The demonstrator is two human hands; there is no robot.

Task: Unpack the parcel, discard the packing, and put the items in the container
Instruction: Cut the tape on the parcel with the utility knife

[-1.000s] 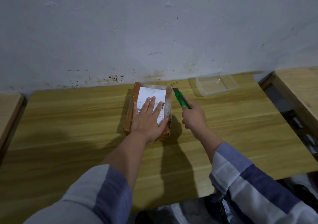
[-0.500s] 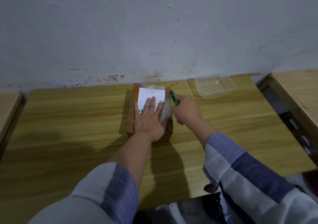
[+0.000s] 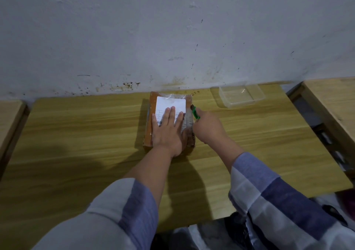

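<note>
**Cutting the parcel open**

A brown parcel (image 3: 170,121) lies on the wooden worktop (image 3: 76,134), close to the wall (image 3: 172,29). It is wrapped in shiny clear tape and has a white label (image 3: 171,103) on top.

The left hand (image 3: 168,132) lies flat on the parcel. Its fingers (image 3: 170,115) are straight and a little spread, and they cover the lower part of the label.

The right hand (image 3: 208,127) is just beside the parcel's right edge. Its fingers are curled round a green knife (image 3: 195,112). The tip of the knife touches the right side of the parcel, near the far end.

A clear plastic container (image 3: 241,95) sits on the worktop to the right of the parcel, by the wall. The two are apart.

Both arms wear blue and white sleeves (image 3: 269,192).
</note>
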